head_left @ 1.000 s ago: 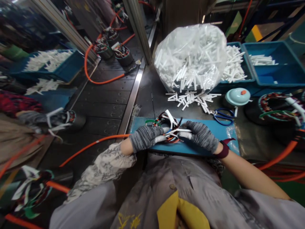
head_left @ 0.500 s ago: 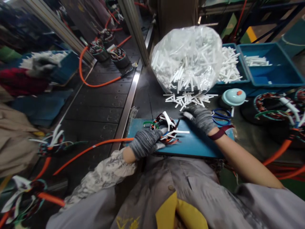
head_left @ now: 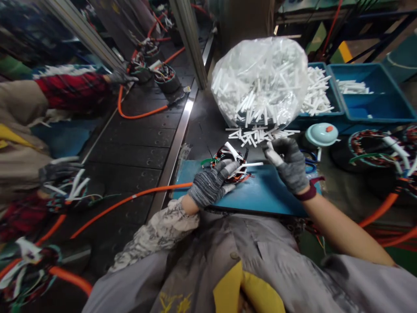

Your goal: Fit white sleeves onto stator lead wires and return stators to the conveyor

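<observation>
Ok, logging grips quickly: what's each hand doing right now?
Left hand: closed on the wired stator.
Right hand: closed; contents cannot be told.

gloves (head_left: 208,187) grey-marled | mat (head_left: 260,195) blue | tubes (head_left: 257,135) white | hose (head_left: 130,199) orange

One held stator (head_left: 225,155), one plastic bag (head_left: 260,78), one scissors (head_left: 309,165).

The right hand (head_left: 289,167) has let go of the stator (head_left: 233,165), gone out to the loose tubes (head_left: 257,134), and now hangs raised just before them with its fingers curled; whether it pinches a tube is unclear; at far left a red sleeve (head_left: 74,89) has stretched out over the belt (head_left: 137,143); the co-worker's hand (head_left: 120,78) now lies beside a far stator (head_left: 140,65).
</observation>
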Action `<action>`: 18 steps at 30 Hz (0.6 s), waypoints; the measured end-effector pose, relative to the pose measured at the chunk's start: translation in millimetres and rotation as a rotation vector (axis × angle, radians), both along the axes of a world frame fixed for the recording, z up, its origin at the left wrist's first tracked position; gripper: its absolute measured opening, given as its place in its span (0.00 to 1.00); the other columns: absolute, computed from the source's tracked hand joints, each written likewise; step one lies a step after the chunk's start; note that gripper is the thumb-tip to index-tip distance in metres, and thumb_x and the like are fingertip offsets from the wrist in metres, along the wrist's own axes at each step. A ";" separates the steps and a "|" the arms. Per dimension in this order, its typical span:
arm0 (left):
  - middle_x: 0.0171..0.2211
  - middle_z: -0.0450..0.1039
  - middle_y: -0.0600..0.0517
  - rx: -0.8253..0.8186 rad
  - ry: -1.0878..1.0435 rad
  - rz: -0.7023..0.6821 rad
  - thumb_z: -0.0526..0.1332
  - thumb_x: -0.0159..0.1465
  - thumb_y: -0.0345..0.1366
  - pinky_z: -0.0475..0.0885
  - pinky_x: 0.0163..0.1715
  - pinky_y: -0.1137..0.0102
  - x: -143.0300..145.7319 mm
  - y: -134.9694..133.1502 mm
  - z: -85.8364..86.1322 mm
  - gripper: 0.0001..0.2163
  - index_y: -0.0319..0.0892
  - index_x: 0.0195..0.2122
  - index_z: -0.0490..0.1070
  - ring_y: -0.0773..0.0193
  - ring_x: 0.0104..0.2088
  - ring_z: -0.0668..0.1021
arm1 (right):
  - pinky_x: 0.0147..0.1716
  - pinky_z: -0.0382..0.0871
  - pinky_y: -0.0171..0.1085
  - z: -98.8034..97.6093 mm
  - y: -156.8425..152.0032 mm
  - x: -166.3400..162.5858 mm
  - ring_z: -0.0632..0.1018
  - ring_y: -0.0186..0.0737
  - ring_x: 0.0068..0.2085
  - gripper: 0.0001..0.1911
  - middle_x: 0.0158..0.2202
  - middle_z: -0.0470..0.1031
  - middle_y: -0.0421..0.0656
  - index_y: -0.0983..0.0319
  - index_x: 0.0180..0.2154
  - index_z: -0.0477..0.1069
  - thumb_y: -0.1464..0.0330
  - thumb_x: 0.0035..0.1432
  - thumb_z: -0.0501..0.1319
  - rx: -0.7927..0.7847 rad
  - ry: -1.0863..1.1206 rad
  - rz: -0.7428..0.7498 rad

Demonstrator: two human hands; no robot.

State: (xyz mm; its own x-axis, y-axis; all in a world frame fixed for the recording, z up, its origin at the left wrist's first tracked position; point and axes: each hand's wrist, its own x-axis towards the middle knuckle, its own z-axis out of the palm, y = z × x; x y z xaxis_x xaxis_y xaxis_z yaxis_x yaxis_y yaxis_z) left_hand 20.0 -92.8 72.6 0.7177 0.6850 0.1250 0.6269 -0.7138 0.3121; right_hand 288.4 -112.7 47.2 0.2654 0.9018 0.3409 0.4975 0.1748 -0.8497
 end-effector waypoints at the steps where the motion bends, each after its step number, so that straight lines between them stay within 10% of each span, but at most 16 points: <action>1: 0.63 0.71 0.46 0.009 0.024 -0.052 0.62 0.70 0.47 0.76 0.52 0.61 -1.3 2.1 0.1 0.25 0.49 0.66 0.68 0.52 0.55 0.79 | 0.48 0.75 0.47 3.9 -17.1 -2.8 0.80 0.46 0.44 0.16 0.45 0.81 0.45 0.56 0.49 0.74 0.55 0.63 0.65 -0.076 0.048 0.033; 6: 0.60 0.74 0.47 0.047 0.134 -0.127 0.53 0.74 0.49 0.76 0.42 0.65 -4.6 4.0 -0.3 0.21 0.55 0.66 0.69 0.55 0.49 0.81 | 0.46 0.77 0.46 2.9 -67.6 -20.5 0.82 0.47 0.41 0.14 0.41 0.84 0.45 0.57 0.43 0.79 0.56 0.60 0.66 -0.312 0.176 0.097; 18: 0.59 0.75 0.46 -0.004 0.266 -0.088 0.52 0.74 0.52 0.75 0.39 0.66 5.8 1.0 5.4 0.23 0.57 0.68 0.65 0.54 0.46 0.82 | 0.52 0.74 0.49 -3.5 -49.8 -23.5 0.81 0.48 0.48 0.20 0.50 0.83 0.44 0.54 0.53 0.78 0.54 0.63 0.65 -0.436 0.220 0.413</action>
